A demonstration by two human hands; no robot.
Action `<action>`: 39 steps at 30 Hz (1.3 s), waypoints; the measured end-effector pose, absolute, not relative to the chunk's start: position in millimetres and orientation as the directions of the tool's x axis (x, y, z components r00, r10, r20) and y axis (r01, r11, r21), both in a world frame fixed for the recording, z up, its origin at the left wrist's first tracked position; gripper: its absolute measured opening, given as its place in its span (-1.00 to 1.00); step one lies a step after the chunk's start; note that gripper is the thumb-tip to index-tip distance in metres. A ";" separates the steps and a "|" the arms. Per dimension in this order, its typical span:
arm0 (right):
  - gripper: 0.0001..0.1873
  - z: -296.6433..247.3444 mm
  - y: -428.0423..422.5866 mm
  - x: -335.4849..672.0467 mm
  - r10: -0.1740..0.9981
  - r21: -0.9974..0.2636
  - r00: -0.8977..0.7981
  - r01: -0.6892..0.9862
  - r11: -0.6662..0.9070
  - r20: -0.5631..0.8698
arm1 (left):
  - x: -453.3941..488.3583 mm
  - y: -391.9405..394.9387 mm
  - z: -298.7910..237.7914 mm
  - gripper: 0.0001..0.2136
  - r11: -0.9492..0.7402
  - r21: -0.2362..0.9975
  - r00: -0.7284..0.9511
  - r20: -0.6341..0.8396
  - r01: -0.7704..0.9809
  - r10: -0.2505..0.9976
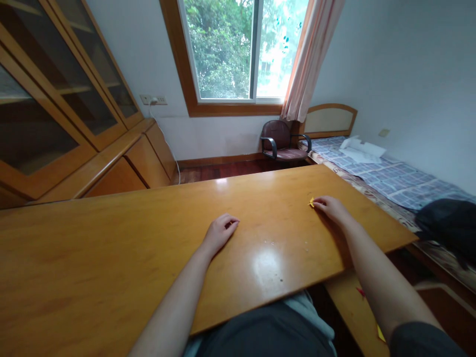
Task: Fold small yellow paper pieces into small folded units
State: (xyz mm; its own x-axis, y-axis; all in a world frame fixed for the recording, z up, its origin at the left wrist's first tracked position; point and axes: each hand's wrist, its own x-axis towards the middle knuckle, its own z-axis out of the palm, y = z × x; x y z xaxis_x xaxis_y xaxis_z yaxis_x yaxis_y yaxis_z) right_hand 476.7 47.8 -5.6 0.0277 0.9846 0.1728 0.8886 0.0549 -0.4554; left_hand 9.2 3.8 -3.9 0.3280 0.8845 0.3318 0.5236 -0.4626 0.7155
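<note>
My right hand (332,210) is pinching a yellow scrap (311,202) between the tips of thumb and fingers, toward the far right of the table (111,248); whether the scrap is touching the wood, I cannot tell. My left hand (219,233) is resting nearer the middle, well apart from the scrap, its fingers curling in with only a narrow space inside; I cannot tell whether the tips are meeting. Small pale specks (269,243) are lying between my hands, on the near side. Below the table's near right edge, a red bit (360,292) is lying on a lower board (345,302). Beyond the table's right side, a black bag (448,223) is sitting on the bed (401,181).
</note>
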 end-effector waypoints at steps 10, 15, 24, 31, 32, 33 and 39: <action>-0.41 13.2 36.8 448.3 0.964 -0.561 0.187 0.826 -0.049 0.191 | 9.3 4.0 -3.2 -0.83 -0.458 0.721 0.328 0.327 0.520 0.886; -0.50 18.0 29.2 408.4 0.961 -0.585 -0.029 0.789 0.190 0.274 | 6.6 5.3 -2.8 -0.82 -0.433 0.767 0.257 0.350 0.473 0.901; -0.51 27.0 4.6 307.0 0.776 -0.428 -0.539 0.648 0.630 0.326 | 11.2 2.2 16.2 -0.56 -0.439 0.680 0.296 0.324 0.587 0.899; -0.17 23.7 1.9 267.5 0.695 -0.349 -0.673 0.606 0.715 0.254 | -6.4 -9.4 22.6 -0.33 -0.549 0.421 0.498 0.236 0.722 0.835; -0.14 23.6 2.6 263.6 0.690 -0.347 -0.681 0.603 0.718 0.245 | -13.3 -11.8 21.4 -0.30 -0.557 0.375 0.513 0.218 0.741 0.830; -0.12 23.5 3.4 259.9 0.684 -0.344 -0.691 0.599 0.723 0.234 | -20.2 -14.3 19.7 -0.28 -0.559 0.331 0.523 0.200 0.760 0.829; -0.05 20.0 7.0 237.5 0.649 -0.327 -0.737 0.576 0.749 0.189 | -41.5 -24.3 6.0 -0.22 -0.564 0.180 0.547 0.139 0.806 0.826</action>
State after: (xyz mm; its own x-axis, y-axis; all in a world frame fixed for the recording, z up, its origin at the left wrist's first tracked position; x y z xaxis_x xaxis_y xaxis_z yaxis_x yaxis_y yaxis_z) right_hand 237.5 7.0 20.0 -0.7366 0.6493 0.1892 0.5762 0.7490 -0.3272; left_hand -41.5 -24.3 6.0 0.5469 0.8255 0.1392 0.8057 -0.5642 0.1805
